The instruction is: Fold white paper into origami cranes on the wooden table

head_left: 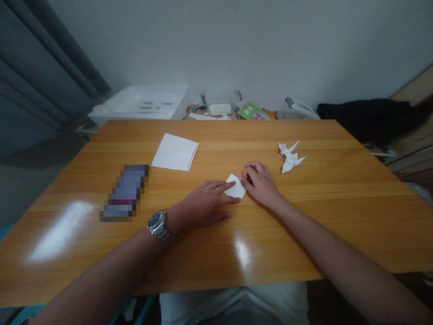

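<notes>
Where the hands meet: left hand (203, 205) lies open and flat, forefinger pinning the folded paper (235, 186); right hand (260, 183) curls onto its 3 o'clock corner, and I cannot tell whether it pinches.
Folded paper: flat, middle of the counter (304, 225).
Handling: looks featherlight, thin and easily creased, probably slippery on the gloss; best held by an edge or corner.
Beyond: loose sheet (174, 152) at 11 o'clock, paper crane (291, 156) at 2.
</notes>
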{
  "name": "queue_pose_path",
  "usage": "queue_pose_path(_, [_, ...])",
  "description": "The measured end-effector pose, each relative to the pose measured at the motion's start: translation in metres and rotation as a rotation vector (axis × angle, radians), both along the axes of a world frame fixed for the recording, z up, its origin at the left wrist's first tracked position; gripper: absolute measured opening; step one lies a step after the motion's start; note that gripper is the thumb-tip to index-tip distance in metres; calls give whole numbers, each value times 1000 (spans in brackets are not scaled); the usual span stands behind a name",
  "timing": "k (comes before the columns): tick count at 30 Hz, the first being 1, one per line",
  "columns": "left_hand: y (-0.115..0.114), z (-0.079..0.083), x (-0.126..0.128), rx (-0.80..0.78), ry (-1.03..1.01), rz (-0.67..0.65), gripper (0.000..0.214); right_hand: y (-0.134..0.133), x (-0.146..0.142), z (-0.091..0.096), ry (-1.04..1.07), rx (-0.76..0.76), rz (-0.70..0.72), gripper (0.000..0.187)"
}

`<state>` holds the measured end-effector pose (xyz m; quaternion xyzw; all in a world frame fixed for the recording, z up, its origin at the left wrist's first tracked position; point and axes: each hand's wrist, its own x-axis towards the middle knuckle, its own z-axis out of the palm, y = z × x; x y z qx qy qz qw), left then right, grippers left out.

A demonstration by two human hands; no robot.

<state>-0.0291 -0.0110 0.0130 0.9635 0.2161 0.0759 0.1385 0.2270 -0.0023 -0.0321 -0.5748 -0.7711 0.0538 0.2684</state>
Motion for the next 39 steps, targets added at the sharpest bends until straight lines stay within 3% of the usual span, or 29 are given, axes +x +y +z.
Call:
queue_pose_path(24, [-2,1,1,-55,-38,12,46,2,5,2,50,23,30,11])
queue_pose_path(39, [9,4,-6,-83,-70,-82,43,2,4,1,26,-3,4,8])
